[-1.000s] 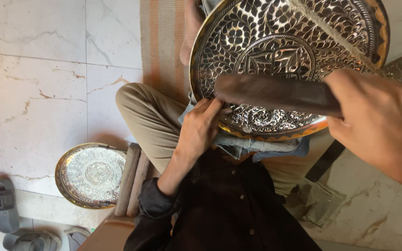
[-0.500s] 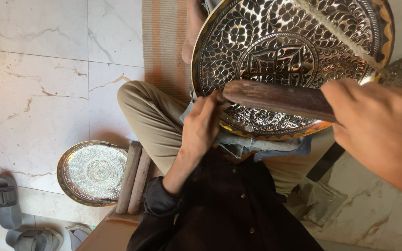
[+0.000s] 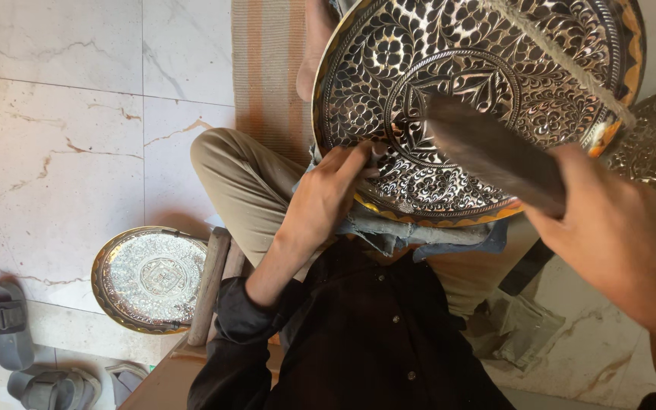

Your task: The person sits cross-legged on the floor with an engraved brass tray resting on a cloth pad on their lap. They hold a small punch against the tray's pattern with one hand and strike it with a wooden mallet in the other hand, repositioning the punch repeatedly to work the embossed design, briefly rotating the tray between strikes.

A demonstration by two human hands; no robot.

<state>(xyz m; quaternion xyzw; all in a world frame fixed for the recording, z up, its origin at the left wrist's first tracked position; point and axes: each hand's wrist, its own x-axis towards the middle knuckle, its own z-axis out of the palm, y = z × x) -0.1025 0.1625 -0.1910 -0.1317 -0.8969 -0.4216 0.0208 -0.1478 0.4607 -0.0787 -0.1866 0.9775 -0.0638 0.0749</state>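
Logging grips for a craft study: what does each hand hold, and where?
Right hand grips a wooden mallet by its near end. Left hand pinches the engraved tray at its lower rim.

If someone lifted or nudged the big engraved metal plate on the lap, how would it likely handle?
The big engraved plate looks like rigid metal, so it probably would not flex. It spans the whole lap, so it is likely heavy and awkward for one hand. It rests tilted on cloth, with the left hand at its rim; pushed, it might slide or tip.
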